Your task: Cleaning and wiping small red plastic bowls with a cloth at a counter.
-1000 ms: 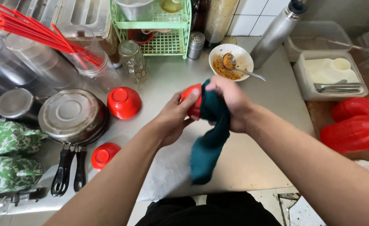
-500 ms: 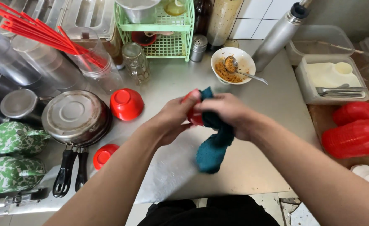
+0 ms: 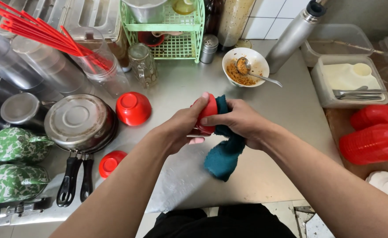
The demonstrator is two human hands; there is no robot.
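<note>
My left hand (image 3: 181,127) grips a small red bowl (image 3: 207,111) above the steel counter (image 3: 273,158), holding it on its side. My right hand (image 3: 240,119) presses a dark teal cloth (image 3: 222,158) against the bowl, and the cloth's loose end hangs down toward the counter. Part of the bowl is hidden by my fingers and the cloth.
Two more red bowls, one (image 3: 133,107) upside down and one (image 3: 111,163) near the front, sit left of my hands by stacked steel pans (image 3: 80,123). A white bowl of food with a spoon (image 3: 245,67), a green rack (image 3: 172,31), a steel flask (image 3: 294,35) and red containers (image 3: 374,136) stand around.
Both hands with the bowl and cloth have shifted slightly; the cloth has been worked around the bowl, and its hanging end now sits lower right.
</note>
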